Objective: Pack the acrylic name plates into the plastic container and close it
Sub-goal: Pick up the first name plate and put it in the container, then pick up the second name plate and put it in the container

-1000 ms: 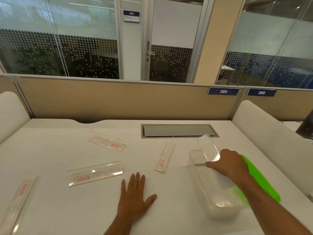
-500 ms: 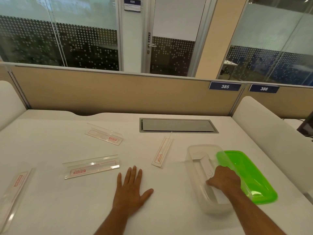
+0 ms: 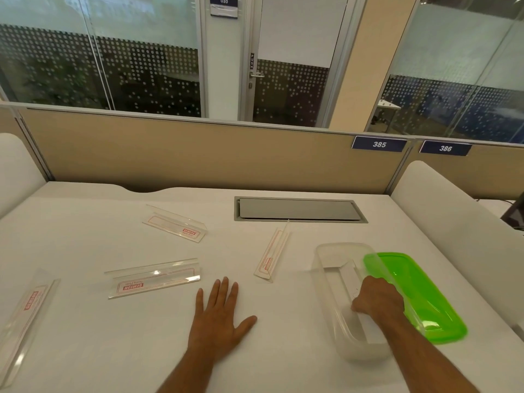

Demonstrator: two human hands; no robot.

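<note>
The right hand (image 3: 378, 299) has lowered 1 name plate (image 3: 344, 276) from above the rim into the plastic container (image 3: 326, 268), fingers still curled on it. 4 plates remain left of the flat, open left hand (image 3: 219, 316) (green lid (image 3: 416, 293) just right).

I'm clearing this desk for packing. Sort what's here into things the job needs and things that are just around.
Job:
- four name plates loose on the desk
- name plate in the container, under the right hand
- clear container
- green lid

Just around:
- grey cable hatch
- number tags 385 and 386
- left hand, flat on the desk
</note>
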